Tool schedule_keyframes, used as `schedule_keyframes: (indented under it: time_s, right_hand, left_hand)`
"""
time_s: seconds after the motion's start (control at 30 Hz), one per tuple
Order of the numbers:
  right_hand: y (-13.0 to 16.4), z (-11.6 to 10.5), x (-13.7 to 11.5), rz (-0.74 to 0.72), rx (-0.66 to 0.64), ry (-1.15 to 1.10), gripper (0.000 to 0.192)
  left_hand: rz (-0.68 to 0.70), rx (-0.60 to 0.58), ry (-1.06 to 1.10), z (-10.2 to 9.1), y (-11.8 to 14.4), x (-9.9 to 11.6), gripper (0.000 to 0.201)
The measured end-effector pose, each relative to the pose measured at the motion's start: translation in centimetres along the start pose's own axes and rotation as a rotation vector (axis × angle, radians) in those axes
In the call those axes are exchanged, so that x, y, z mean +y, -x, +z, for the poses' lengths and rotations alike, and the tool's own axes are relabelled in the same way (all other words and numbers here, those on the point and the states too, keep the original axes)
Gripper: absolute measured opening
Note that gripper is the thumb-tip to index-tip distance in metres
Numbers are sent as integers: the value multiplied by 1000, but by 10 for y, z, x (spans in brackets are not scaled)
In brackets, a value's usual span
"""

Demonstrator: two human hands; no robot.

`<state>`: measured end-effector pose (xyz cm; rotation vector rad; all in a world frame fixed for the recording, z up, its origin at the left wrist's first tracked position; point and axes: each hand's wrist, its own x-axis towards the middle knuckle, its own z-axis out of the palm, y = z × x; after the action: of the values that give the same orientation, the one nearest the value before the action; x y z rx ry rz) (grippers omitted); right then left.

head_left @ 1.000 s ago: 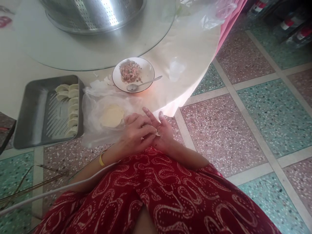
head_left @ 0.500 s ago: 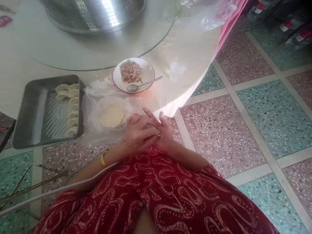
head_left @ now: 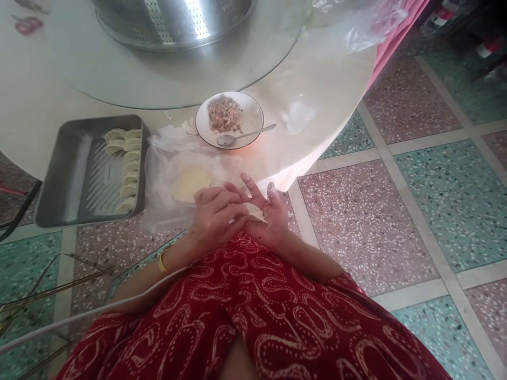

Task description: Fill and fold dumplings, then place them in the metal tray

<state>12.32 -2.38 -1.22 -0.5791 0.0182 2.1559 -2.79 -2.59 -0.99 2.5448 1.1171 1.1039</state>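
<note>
A pale dumpling [head_left: 255,211] rests against the palm of my right hand [head_left: 273,217]. That hand is palm up, its thumb and a flour-dusted finger raised. From the left, my left hand [head_left: 217,214] lies over it, fingers bent and closed on the dumpling's near end, covering part of it. Just left of my hands a round dough wrapper [head_left: 190,183] lies on a crumpled plastic bag [head_left: 160,187]. Beyond them stands a white plate [head_left: 253,111] with minced filling [head_left: 224,114] and a metal spoon [head_left: 226,140].
A grey tray [head_left: 71,169] at the left holds several folded dumplings [head_left: 130,169] along its right side. At the back, a perforated metal steamer [head_left: 174,24] stands on the glass turntable [head_left: 158,79]. Clear plastic [head_left: 360,31] lies near the table's right edge. A white cable [head_left: 91,312] crosses my left forearm.
My left hand has shifted slightly left and no longer covers so much, and more of the dumpling shows in my right palm. The view has shifted, so the table things appear further right.
</note>
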Motion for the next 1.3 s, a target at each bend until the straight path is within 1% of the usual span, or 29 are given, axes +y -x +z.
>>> schedule_keyframes:
  time_s: [0.1, 0.17, 0.3, 0.47, 0.57, 0.7, 0.77, 0.83, 0.97, 1.07, 1.17, 1.3]
  right_hand:
    - [-1, -2, 1, -15, -15, -4, 54]
    - [0, -2, 1, -6, -19, 0, 52]
    - [2, 0, 0, -2, 9, -5, 55]
    - [3, -1, -3, -39, -3, -4, 55]
    - [2, -2, -1, -65, 18, 15, 54]
    - [-1, -2, 2, -77, 31, 44, 54]
    - [-2, -3, 3, -90, 11, 56, 53]
    - [-2, -3, 3, -103, 1, 65, 53]
    - [-1, -2, 2, -124, 13, 66, 53]
    - [-2, -1, 3, -126, 20, 62, 52]
    - [-3, 0, 3, -123, 24, 57, 51]
    - [-2, 0, 3, -124, 30, 57, 52]
  left_hand:
    - [-17, -1, 9, 2, -2, 1, 10]
    - [0, -4, 21, 4, -4, 1, 8]
    - [19, 2, 22, 7, -7, 1, 5]
    - [-32, 13, -41, 1, 3, -2, 10]
    - [-68, 12, -65, -1, 9, -4, 10]
    - [-37, 42, -95, -1, 10, -3, 4]
    - [-26, 58, -111, -1, 9, -2, 4]
    - [-40, 66, -118, -1, 9, -2, 7]
    - [-130, 44, -64, -3, 13, -3, 5]
    - [-178, 7, -13, -4, 14, -3, 10]
    - [-176, -10, 1, -4, 13, -3, 11]
    - [-149, 24, 28, -5, 11, -3, 8]
